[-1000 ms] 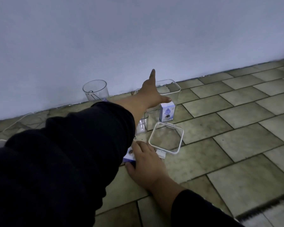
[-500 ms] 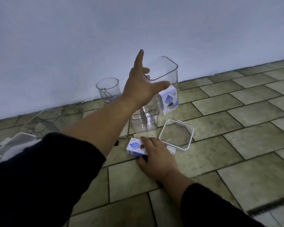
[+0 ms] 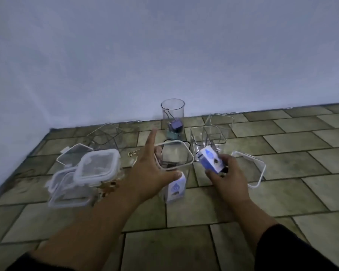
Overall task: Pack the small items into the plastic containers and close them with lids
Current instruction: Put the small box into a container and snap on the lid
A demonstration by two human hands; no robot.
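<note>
head view shows the right hand (image 3: 226,177) closed around a small blue and white box (image 3: 210,160), lifted off the tiled floor (image 3: 282,192), with the long axis of the box tilted, its upper end leaning toward the left. the left hand (image 3: 148,173) is open wide, fingers spread, and it rests against the near side of a tall square clear container (image 3: 172,159) that stands on the floor; i judge it only steadies the container, it does not clamp it fully. inside this container, low down, another blue and white box (image 3: 176,189) is already visible. the open mouth of the container lies just to the left of the held box and about at the same height, so the right hand is clearly the nearer one for the drop. i think the box should be turned upright first, to go through the mouth. a loose white-rimmed lid (image 3: 252,169) lies on the floor just right of the right hand, behind it.
</note>
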